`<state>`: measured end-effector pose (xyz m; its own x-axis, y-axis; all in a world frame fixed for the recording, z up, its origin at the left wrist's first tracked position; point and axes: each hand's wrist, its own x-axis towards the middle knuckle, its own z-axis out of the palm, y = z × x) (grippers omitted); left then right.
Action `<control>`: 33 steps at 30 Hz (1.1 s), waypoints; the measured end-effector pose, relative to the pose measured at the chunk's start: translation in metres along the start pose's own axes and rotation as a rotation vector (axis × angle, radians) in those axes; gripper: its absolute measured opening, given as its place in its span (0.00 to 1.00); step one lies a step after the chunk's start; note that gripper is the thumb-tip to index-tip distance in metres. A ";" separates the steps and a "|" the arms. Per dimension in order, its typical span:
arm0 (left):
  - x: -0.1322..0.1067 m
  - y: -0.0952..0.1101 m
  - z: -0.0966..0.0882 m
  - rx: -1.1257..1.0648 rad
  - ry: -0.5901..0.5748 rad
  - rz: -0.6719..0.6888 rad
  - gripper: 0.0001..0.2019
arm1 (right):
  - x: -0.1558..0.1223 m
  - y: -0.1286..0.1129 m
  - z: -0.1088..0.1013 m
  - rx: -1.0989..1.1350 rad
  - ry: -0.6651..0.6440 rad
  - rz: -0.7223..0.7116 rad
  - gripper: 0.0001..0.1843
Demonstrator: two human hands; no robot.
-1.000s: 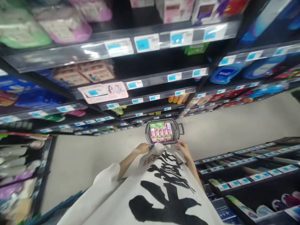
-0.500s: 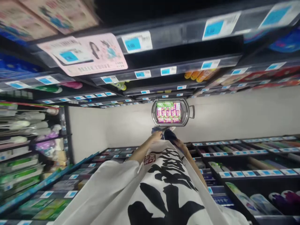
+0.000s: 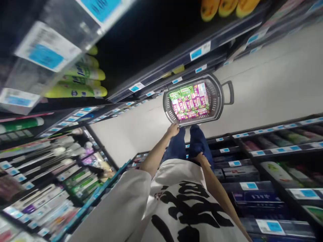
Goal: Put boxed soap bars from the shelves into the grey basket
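Note:
A dark grey shopping basket [image 3: 217, 109] with a loop handle [image 3: 228, 92] at its right end stands on the floor in front of my feet. Inside lie several pink-and-purple packages [image 3: 191, 105] and green packages [image 3: 187, 90]. My left hand [image 3: 173, 129] is at the near left part of the basket's rim, its fingers curled and seemingly closed on it. By my right leg, my right hand [image 3: 201, 158] lies against the blue trousers [image 3: 200, 141]. Its fingers are mostly hidden, and I see nothing held in it.
Shelves [image 3: 161, 75] with price tags run close along the far side of the aisle, holding yellow-green packs [image 3: 78, 85] and orange packs [image 3: 225, 6]. More shelves [image 3: 252, 186] stand on the near right side. Hanging goods [image 3: 58, 161] fill a rack at left. Pale floor [image 3: 262, 97] extends right.
The view has tilted and come lower, so the basket looks larger and nearer. My left hand has moved forward to the basket's rim. More of my legs shows, with my right hand against one.

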<state>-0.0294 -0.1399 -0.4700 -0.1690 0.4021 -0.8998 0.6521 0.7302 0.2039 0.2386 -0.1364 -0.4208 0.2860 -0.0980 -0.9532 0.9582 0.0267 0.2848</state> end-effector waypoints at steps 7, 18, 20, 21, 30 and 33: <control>0.072 0.001 -0.060 0.114 0.172 -0.007 0.29 | 0.015 -0.023 0.013 0.039 0.126 -0.014 0.75; 0.211 -0.021 -0.093 0.296 0.364 -0.167 0.41 | 0.065 -0.057 -0.024 0.132 0.475 -0.052 0.40; 0.227 -0.022 -0.091 0.329 0.379 -0.204 0.42 | 0.071 -0.058 -0.030 0.151 0.464 -0.056 0.35; 0.233 -0.023 -0.089 0.337 0.385 -0.218 0.42 | 0.073 -0.058 -0.031 0.162 0.456 -0.064 0.34; 0.264 -0.024 -0.070 0.316 0.419 -0.328 0.44 | 0.079 -0.056 -0.028 0.213 0.422 -0.054 0.31; 0.269 -0.029 -0.064 0.285 0.392 -0.307 0.46 | 0.080 -0.057 -0.028 0.218 0.419 -0.052 0.31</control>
<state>-0.1413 -0.0175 -0.6932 -0.6081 0.4094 -0.6801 0.6941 0.6900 -0.2052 0.2073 -0.1181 -0.5158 0.2570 0.3169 -0.9130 0.9612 -0.1814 0.2076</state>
